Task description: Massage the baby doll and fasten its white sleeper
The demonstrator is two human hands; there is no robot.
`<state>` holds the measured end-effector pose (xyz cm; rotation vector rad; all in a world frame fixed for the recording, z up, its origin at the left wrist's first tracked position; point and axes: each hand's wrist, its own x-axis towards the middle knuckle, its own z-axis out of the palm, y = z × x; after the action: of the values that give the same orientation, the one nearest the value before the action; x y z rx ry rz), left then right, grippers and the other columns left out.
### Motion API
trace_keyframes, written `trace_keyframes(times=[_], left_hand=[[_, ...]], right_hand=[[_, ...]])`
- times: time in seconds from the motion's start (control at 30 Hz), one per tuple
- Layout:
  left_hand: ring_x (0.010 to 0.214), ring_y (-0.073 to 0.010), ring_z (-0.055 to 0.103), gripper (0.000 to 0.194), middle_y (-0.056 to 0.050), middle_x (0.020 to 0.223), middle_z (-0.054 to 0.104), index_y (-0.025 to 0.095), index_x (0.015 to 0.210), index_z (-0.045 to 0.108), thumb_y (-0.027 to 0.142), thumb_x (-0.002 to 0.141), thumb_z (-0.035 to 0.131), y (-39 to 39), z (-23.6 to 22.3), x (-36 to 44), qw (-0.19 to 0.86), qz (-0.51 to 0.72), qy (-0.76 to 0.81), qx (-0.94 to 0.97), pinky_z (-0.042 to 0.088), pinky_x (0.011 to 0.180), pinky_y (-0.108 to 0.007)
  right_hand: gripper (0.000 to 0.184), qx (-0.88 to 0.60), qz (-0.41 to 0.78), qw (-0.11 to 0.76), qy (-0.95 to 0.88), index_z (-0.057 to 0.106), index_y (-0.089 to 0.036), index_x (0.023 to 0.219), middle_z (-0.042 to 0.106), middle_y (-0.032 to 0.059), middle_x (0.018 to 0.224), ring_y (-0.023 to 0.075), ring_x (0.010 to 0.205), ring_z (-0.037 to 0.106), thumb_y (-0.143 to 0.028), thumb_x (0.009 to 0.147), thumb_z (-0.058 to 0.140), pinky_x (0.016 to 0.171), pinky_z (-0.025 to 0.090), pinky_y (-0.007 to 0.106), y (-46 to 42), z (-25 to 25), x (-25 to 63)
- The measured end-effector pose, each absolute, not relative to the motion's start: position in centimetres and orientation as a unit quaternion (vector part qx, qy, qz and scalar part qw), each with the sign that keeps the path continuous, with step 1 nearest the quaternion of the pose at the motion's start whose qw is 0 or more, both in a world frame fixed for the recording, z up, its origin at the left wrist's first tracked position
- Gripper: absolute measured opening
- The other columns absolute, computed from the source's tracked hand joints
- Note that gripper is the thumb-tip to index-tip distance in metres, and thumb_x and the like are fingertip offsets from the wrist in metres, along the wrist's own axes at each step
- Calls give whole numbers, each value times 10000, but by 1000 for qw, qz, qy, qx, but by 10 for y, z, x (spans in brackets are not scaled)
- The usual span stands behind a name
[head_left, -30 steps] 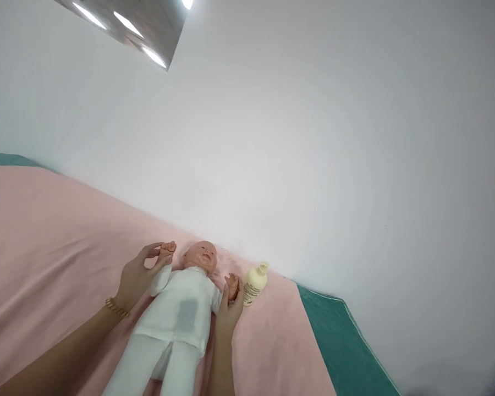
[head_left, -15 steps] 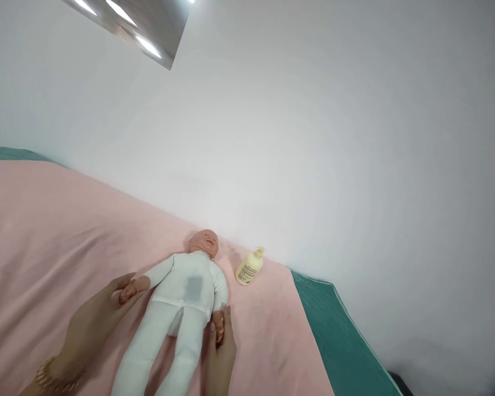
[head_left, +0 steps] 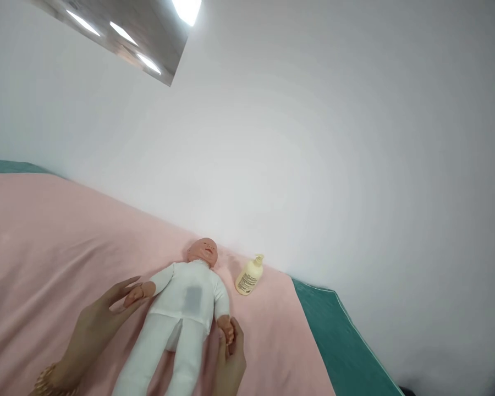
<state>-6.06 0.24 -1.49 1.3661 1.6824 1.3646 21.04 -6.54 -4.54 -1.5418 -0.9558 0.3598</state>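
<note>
A baby doll (head_left: 190, 294) with a white cloth body and a grey patch on its chest lies on its back on a pink sheet (head_left: 58, 236). On the left, my left hand (head_left: 103, 316) has its thumb and fingers around the doll's hand. My right hand (head_left: 231, 355) holds the doll's other hand between thumb and fingers, low beside the hip. The lower ends of the doll's legs run out of the picture. Near the doll's shoulder, a pale yellow pump bottle (head_left: 249, 276) stands on the sheet.
A white wall (head_left: 313, 137) rises along the far edge of the bed surface. Green covering (head_left: 338, 330) shows beyond the pink sheet at the right, and again at the far left. A reflective panel (head_left: 148, 38) with bright lights is at the upper left.
My right hand has shifted slightly right, taking the doll's hand outward from its hip. My left hand has moved a little to the right with the other doll hand. The view has tilted slightly up.
</note>
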Motion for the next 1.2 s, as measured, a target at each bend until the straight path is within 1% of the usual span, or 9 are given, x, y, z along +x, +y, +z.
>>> trace_keyframes(times=[0.07,0.17,0.37,0.5,0.63,0.8,0.9,1.03,1.2], left_hand=[[1057,-324,665,529,29,1096,729,339,1162,628,616,713,674,15,-7,-60,302,514,613,519,558,766,-358],[1127,-301,630,510,3,1153,712,285,1144,634,562,722,699,39,7,-53,332,546,570,517,522,894,-366],[1140,-277,623,412,-42,1197,697,240,1075,684,489,747,685,107,15,-34,387,599,517,473,499,960,-359],[1102,-300,641,474,-79,1161,710,199,1065,695,546,742,676,146,11,-22,406,584,533,459,538,863,-346],[990,-299,683,547,-97,1066,740,174,1069,698,601,729,663,176,-2,-11,428,546,548,467,551,734,-315],[746,-309,692,513,-97,708,735,162,712,709,665,727,606,200,-21,-9,410,444,578,549,481,565,-312],[691,-297,679,507,-88,659,719,167,660,696,663,721,606,205,-25,-9,401,431,577,566,453,534,-304],[743,-297,687,486,-94,719,739,159,726,724,638,700,647,201,-20,-9,414,458,559,553,479,551,-298],[979,-300,679,483,-104,1022,750,168,978,739,554,688,714,186,-7,-6,445,551,490,509,559,721,-303]], right_hand=[[488,-660,148,623,-392,602,-140,1223,659,116,1222,255,1093,645,-467,868,534,904,522,295,-55,-32,211],[461,-651,136,636,-392,601,-159,1204,659,107,1221,249,1105,635,-483,886,520,907,509,298,-34,-4,211],[503,-600,125,676,-409,579,-129,1210,664,145,1204,252,1123,628,-512,896,491,919,490,315,34,20,219],[511,-541,144,709,-429,553,-93,1199,651,195,1201,249,1053,663,-505,913,457,891,503,338,84,7,225],[486,-541,167,679,-468,585,-108,1166,671,175,1176,244,1073,651,-506,903,491,914,496,349,122,-4,235],[424,-569,274,604,-487,711,-136,955,740,138,998,269,926,703,-525,818,608,812,531,350,155,-20,257],[430,-576,293,590,-485,735,-139,868,756,119,862,277,844,716,-542,810,597,782,534,369,166,-32,264],[456,-575,283,595,-484,705,-127,999,745,125,978,271,932,696,-532,825,586,837,519,377,163,-37,263],[496,-545,190,654,-489,583,-139,1220,648,143,1229,248,1125,613,-480,860,582,971,462,381,139,-25,251]])
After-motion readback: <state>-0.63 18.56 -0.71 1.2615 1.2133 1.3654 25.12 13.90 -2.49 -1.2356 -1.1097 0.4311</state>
